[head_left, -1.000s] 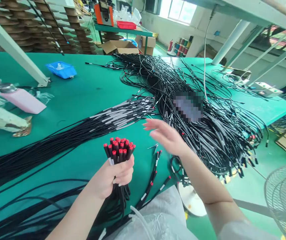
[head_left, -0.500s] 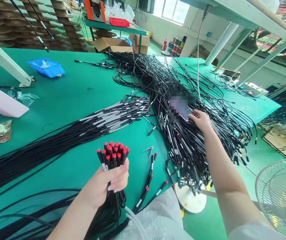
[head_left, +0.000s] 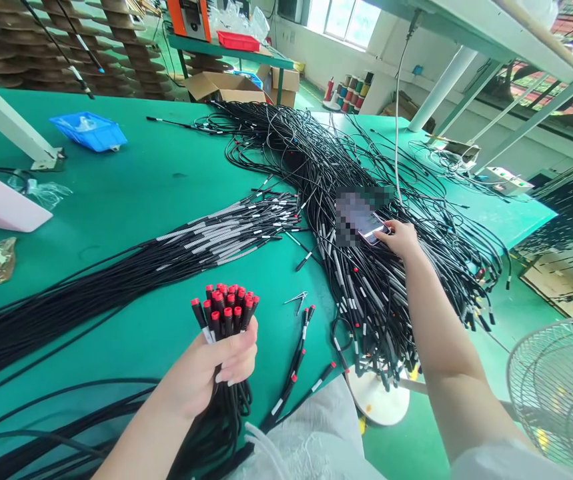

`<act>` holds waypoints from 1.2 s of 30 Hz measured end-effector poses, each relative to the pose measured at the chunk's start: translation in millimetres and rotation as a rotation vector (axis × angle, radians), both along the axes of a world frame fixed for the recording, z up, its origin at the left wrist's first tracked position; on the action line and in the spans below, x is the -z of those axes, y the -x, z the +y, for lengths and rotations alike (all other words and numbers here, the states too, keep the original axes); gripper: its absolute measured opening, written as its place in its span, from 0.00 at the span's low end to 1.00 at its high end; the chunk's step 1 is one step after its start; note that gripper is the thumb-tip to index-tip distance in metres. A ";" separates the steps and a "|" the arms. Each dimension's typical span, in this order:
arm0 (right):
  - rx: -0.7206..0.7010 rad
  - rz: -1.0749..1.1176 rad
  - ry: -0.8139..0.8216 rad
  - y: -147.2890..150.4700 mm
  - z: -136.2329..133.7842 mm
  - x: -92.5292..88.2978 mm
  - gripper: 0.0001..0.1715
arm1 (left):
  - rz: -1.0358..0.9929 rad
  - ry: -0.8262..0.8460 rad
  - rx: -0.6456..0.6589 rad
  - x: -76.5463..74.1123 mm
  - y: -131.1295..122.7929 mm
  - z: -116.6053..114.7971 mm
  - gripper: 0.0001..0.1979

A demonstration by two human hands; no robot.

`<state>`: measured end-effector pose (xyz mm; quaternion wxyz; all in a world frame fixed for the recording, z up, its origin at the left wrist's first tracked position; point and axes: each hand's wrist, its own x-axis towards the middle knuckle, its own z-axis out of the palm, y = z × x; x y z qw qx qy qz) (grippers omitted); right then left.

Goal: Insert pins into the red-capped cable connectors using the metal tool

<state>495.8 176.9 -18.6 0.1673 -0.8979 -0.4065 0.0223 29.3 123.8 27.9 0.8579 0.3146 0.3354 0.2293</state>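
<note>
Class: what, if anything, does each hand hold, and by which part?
Left hand: a black cable bundle, just below its red ends. Right hand: fingers touch the phone's near end; whether they grip is unclear.

Shows red atop the near black connectors (head_left: 229,325); runs black, banded grey and white, along the left cables (head_left: 131,277); spreads green over the tabletop (head_left: 131,180); shines blue on the far-left bin (head_left: 89,137).

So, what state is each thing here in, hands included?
Left hand: closed around red-capped cables
Red-capped cables: bunched, caps up
Right hand: at the phone, grip unclear
Phone: on cable pile, partly pixelated
Cable pile: tangled
Cardboard box: flaps open
Blue tray: upright, plastic inside
Fan: running or not, cannot tell
</note>
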 end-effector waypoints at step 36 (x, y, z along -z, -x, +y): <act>-0.047 0.660 -0.296 31.5 -29.9 -12.5 0.15 | -0.011 -0.063 0.003 11.1 0.8 2.8 0.16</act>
